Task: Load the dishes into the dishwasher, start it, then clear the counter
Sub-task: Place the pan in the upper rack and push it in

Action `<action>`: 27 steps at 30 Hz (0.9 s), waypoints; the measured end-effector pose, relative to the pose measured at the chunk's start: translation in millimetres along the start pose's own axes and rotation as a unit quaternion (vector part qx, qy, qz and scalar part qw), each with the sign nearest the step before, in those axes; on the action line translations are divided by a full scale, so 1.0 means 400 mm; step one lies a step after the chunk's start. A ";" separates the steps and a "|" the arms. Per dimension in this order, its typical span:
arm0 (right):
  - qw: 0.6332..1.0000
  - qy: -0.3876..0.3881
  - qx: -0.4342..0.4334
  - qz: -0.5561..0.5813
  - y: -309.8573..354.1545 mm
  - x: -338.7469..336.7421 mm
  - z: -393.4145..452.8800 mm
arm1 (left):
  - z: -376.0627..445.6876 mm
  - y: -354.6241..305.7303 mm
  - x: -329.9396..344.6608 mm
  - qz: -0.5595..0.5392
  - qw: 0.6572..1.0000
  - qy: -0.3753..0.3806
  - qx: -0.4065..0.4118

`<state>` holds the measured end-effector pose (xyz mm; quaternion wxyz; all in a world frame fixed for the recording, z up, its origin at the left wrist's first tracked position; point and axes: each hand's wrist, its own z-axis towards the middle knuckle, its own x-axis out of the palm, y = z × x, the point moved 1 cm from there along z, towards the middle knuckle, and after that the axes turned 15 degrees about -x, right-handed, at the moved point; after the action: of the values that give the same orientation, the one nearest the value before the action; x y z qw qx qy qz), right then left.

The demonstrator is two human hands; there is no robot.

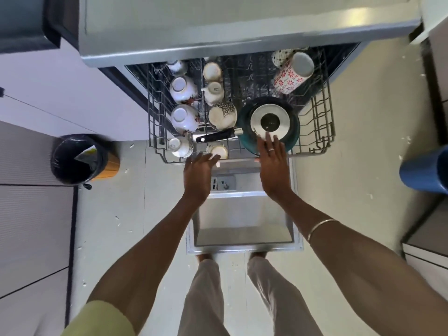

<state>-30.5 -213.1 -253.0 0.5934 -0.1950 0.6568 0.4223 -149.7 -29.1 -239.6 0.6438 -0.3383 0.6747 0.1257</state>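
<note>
Dishwasher upper rack (324, 122) pulled out at 12 o'clock over the open door (242, 221), carrying upturned mugs and bowls. Teal frying pan (244, 139) sits upside down at the rack's front right, black handle (215, 136) pointing to 9. Likely heavy, rigid, slick when wet; best held by the handle. Right hand (272, 163) flat, fingertips on the pan base. Left hand (197, 173) loose, holding nothing, beside a cream cup (217, 150).

No readable text anywhere. Dark stamp on upturned base of cream mug (214, 89) in dishwasher rack (324, 132), too blurred to read. Similar faint mark on base of small cup (175, 144) near rack's front-left corner, illegible.
</note>
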 end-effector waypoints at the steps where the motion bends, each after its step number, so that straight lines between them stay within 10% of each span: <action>1: 1.000 -0.012 0.001 -0.010 -0.021 0.004 0.027 | 0.027 -0.010 0.001 -0.003 1.000 0.000 0.002; 27: 0.989 -0.020 -0.093 -0.109 -0.257 0.036 0.551 | 0.547 -0.036 0.020 -0.020 0.993 -0.115 0.000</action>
<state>179.7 -94.7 -286.5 0.6281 -0.3118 0.5775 0.4180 31.0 90.3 -273.8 0.7196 -0.3354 0.5889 0.1512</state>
